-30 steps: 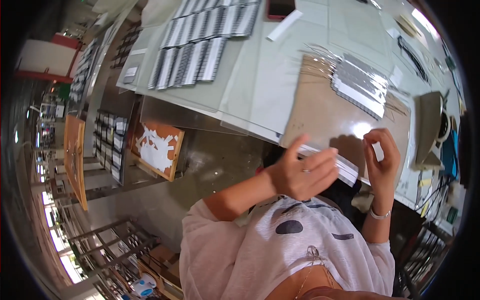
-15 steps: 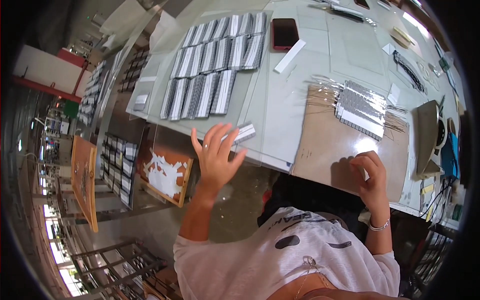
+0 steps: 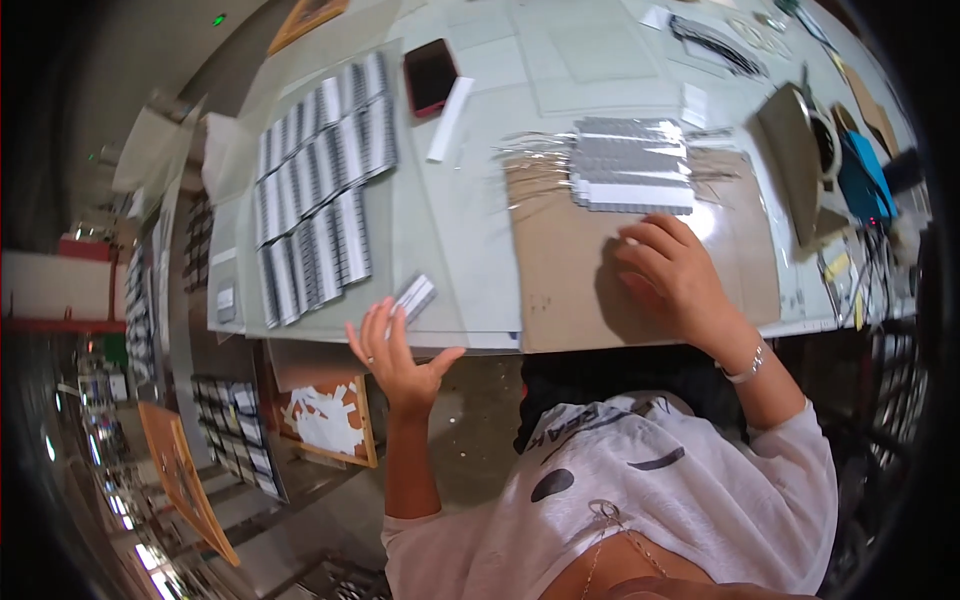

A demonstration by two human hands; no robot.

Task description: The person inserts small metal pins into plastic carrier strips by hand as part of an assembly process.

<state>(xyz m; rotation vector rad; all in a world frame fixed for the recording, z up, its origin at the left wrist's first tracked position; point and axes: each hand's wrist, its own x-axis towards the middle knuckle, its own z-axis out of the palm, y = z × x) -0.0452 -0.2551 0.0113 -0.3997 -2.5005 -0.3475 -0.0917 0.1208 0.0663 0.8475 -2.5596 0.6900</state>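
My left hand (image 3: pixel 400 358) is open at the table's front edge, fingers spread. Its fingertips are by a small white-and-grey strip bundle (image 3: pixel 416 297), and I cannot tell if they touch it. My right hand (image 3: pixel 675 275) hovers over a brown cardboard sheet (image 3: pixel 560 290), fingers loosely bent and apart, with nothing visible in them. Just beyond it lies a stack of flat grey-and-white strips (image 3: pixel 632 165), with thin wires sticking out at both ends. To the left, several rows of similar strip bundles (image 3: pixel 310 185) rest on a clear glass sheet (image 3: pixel 415 215).
A phone (image 3: pixel 431 77) and a white strip (image 3: pixel 450 120) lie at the back. On the right stand a beige tape dispenser (image 3: pixel 795 165) and a blue object (image 3: pixel 862 170). Below the table's left side is a wooden-framed tray (image 3: pixel 368 440) of white scraps.
The view has turned, shifting the table contents left. My right hand has moved closer to the wired stack. My left hand stays spread beside the small bundle.
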